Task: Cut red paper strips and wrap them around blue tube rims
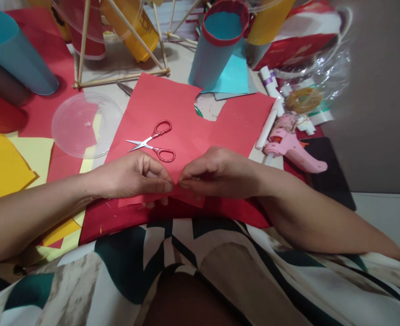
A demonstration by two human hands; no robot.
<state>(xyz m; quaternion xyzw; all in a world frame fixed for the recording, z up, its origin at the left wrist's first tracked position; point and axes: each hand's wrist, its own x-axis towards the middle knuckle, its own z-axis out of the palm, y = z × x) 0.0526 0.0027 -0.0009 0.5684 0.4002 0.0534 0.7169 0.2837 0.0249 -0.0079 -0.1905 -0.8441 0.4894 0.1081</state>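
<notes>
My left hand (142, 176) and my right hand (216, 174) meet fingertip to fingertip over the near edge of a red paper sheet (166, 97). Both are closed in a pinch, thumbs against fingers. Whatever lies between the tips blends into the red behind it, and I cannot make it out. Just beyond my left hand, small scissors (148, 142) with red handles rest on the sheet, blades apart and pointing left. A curved notch is cut into the sheet's far right part.
Upright at the back stands a blue paper tube (209, 54) with a red rim. Wooden sticks (121, 78) form a frame at back left, near a clear plastic lid (80, 127). A pink glue gun (295, 149) lies right. Yellow paper (4, 167) and a blue tube (23, 54) are left.
</notes>
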